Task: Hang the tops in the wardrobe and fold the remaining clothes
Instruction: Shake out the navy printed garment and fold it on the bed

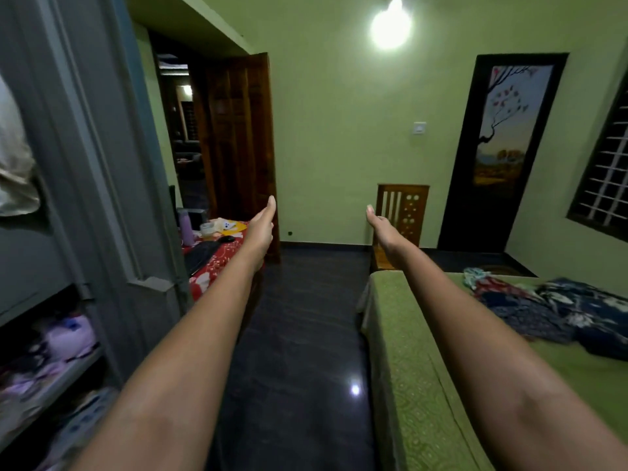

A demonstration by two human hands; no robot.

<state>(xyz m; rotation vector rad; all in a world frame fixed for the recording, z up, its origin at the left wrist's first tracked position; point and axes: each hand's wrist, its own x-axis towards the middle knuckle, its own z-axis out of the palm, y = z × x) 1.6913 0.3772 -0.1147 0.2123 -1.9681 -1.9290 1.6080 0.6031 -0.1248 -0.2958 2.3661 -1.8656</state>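
Clothes (557,311) lay heaped and unfolded at the far right edge of the bed (407,368), while the wardrobe (85,198) stood open at left, one pale garment (13,158) already hanging; most work seemingly remained. The left hand (261,226) and right hand (382,227) stretched forward, fingers straight, each grip wide and holding nothing.

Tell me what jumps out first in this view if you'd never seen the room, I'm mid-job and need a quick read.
Two bare arms reach straight ahead over the dark floor, the left hand and right hand both open and holding nothing. A heap of dark patterned clothes lies on the green bed at right. The grey wardrobe stands open at left, with folded things on its shelves.
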